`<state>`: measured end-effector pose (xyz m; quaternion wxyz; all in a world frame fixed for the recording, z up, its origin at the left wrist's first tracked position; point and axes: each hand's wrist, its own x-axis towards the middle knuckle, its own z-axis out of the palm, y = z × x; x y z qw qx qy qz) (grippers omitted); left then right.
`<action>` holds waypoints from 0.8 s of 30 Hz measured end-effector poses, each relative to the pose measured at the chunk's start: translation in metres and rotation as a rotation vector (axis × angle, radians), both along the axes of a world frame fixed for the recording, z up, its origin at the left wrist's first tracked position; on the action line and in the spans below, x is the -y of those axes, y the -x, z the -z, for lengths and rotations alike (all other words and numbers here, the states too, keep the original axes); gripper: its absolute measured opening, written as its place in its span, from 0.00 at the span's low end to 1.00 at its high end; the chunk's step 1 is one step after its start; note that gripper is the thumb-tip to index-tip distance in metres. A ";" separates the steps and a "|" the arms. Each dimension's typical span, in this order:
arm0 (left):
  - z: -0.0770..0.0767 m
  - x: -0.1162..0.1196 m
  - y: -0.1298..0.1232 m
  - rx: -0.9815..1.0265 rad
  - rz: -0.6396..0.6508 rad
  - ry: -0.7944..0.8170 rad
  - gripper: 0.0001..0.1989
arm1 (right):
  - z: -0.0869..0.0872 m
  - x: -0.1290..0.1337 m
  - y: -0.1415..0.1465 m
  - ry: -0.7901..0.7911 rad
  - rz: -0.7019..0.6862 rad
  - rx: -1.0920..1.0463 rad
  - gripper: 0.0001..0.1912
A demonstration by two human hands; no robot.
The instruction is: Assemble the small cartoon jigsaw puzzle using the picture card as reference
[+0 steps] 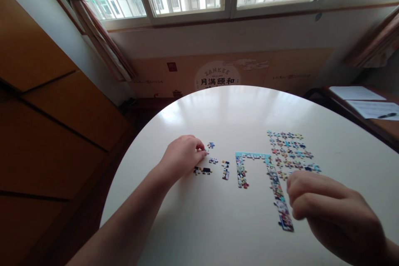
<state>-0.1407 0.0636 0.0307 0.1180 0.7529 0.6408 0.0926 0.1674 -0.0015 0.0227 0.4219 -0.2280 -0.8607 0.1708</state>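
Observation:
On a white round table lies a partly joined puzzle border, with a short left side and a longer right side. My left hand rests at the loose pieces on the left, its fingertips pinched on a small puzzle piece. Around it lie a blue piece, a pale piece and dark pieces. My right hand is curled beside the border's right side, near rows of loose pieces; whatever its fingers may hold is hidden.
A side table at the right holds papers and a dark pen. Behind the white table, a printed cardboard box stands below the windows. Wooden cabinet doors are at the left.

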 end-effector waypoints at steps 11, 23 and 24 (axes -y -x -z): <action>-0.001 -0.001 -0.002 0.016 -0.015 0.053 0.07 | -0.001 -0.001 0.001 -0.018 -0.004 0.007 0.17; -0.001 -0.001 0.002 0.115 -0.056 0.104 0.06 | 0.002 -0.001 0.001 -0.019 0.001 0.014 0.16; 0.000 -0.001 0.003 0.137 -0.061 0.130 0.06 | 0.001 -0.001 0.001 -0.021 -0.005 0.012 0.16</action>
